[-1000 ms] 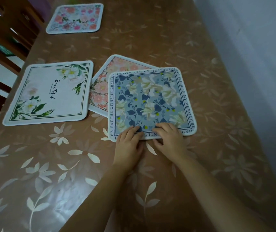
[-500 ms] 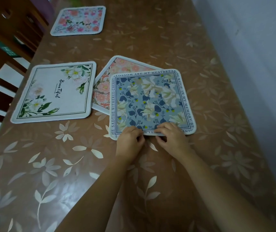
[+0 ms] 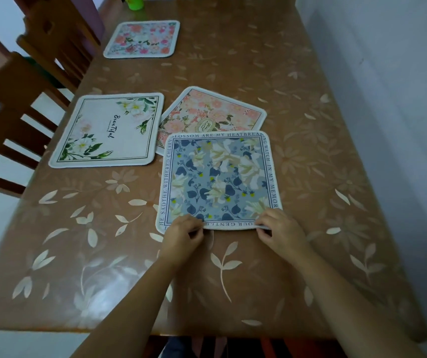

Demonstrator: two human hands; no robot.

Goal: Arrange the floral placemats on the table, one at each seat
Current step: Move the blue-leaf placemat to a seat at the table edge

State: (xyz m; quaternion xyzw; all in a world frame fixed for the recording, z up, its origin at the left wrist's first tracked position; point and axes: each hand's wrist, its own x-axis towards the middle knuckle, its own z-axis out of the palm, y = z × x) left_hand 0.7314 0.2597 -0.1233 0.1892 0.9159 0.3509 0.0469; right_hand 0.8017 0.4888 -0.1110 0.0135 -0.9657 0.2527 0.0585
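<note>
A blue floral placemat (image 3: pixel 219 177) with a lettered border lies in front of me on the table. My left hand (image 3: pixel 182 235) pinches its near edge left of centre, and my right hand (image 3: pixel 279 229) pinches the near right corner, which is lifted slightly. Its far edge overlaps a peach floral placemat (image 3: pixel 212 115) lying askew. A white placemat (image 3: pixel 106 130) with green leaves and the word "Beautiful" sits at the left seat. A pink flowered placemat (image 3: pixel 142 38) lies farther back on the left.
The table (image 3: pixel 310 164) wears a brown cloth with pale leaf prints. Wooden chairs (image 3: pixel 13 104) stand along the left side. A green cup (image 3: pixel 136 2) is at the far end. A grey wall (image 3: pixel 401 99) runs close along the right edge.
The blue placemat has slid toward me, uncovering more of the peach mat. My hands have spread apart along its near edge, the right one now at the corner.
</note>
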